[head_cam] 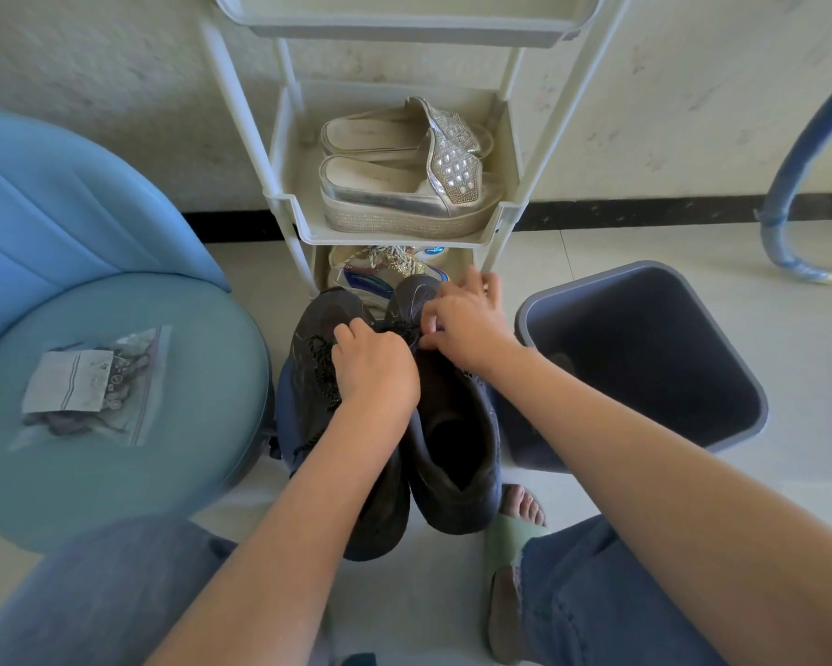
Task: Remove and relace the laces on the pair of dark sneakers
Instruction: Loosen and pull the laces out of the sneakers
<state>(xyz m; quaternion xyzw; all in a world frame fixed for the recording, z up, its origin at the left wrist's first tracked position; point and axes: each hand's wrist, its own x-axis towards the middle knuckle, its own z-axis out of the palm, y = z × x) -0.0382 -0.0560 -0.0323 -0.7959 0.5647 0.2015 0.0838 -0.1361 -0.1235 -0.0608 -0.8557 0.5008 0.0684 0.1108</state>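
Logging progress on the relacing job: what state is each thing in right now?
Laced sneaker: upright, threaded.
Other sneaker: upright, lace bunched near toe.
Left hand: curled on that lace.
Right hand: pinching that lace.
Bin: upright, open.
Bag: lying flat on stool.
Sandals: resting on shelf.

From my end, the sneakers [457, 502] at lower centre read as dark matt cloth, dull and scuffed, and their laces [321, 367] are rough black braided cord. The rack [510, 218] at top centre is smooth off-white plastic; the sandals [404, 204] on it have glittery studded straps and woven-textured soles. The bin [596, 277] at right is smooth matt grey plastic. The chair [116, 473] at left is smooth teal upholstery, carrying a clear shiny plastic bag [145, 338] with a paper label [68, 382]. The floor [812, 367] is glossy pale tile.
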